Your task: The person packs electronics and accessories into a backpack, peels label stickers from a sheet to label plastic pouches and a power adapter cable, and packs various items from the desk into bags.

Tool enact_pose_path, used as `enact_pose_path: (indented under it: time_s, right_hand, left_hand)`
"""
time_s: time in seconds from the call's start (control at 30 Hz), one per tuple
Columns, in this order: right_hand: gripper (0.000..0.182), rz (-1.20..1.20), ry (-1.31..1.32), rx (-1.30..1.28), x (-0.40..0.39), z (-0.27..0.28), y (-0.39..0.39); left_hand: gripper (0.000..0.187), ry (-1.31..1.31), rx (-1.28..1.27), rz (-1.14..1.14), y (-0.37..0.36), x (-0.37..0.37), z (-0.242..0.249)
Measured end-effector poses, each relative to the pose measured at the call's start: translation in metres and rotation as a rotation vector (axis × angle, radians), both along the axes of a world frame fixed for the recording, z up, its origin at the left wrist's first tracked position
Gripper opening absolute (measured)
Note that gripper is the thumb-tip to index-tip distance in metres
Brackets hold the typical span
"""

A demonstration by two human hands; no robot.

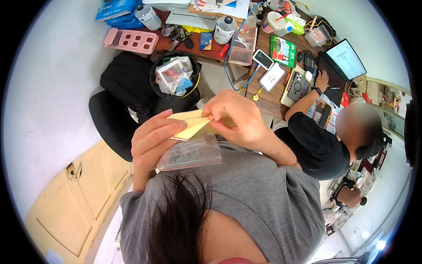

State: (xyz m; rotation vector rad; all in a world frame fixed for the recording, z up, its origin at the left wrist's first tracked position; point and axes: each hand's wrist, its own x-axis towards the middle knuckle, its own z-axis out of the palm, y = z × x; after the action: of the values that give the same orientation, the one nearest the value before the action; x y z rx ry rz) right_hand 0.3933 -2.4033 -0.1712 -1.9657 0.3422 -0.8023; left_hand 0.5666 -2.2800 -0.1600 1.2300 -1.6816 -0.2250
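While the left hand (151,140) presses its fingers on one end of the yellow card (191,128), the right hand (235,118) pinches the other end, probably to steady it between them. Both hold it before the grey shirt (259,189); a clear plastic bag (193,155) sits just below, seemingly tucked against the left palm.

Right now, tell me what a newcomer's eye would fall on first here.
Probably the bright yellow paper, mid-view between the person's left hand and right hand, with a clear plastic bag just below it. Next, likely, the stuffed, black-lined bin just beyond the hands, then the lit laptop at the upper right, before a co-worker in black.
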Motion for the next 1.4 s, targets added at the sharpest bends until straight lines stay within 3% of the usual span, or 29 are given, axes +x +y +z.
enact_pose_path:
  time_s: [0.2, 0.73, 1.0, 1.4]
  right_hand:
    - [0.027, 0.014, 0.010, -0.096, -0.002, 0.005, 0.000]
    - [0.022, 0.002, 0.100, -0.055, -0.008, 0.003, 0.003]
    - [0.024, -0.042, 0.102, -0.135, -0.003, -0.007, 0.003]
    - [0.025, -0.045, 0.073, -0.036, 0.013, -0.009, 0.010]
  left_hand:
    - [0.014, -0.022, 0.026, 0.005, 0.003, -0.002, 0.005]
    - [0.020, -0.088, 0.011, 0.044, 0.004, -0.001, -0.002]
    - [0.024, -0.164, 0.212, 0.067, 0.012, 0.005, -0.008]
    - [0.025, -0.212, 0.202, 0.117, 0.022, 0.029, -0.016]
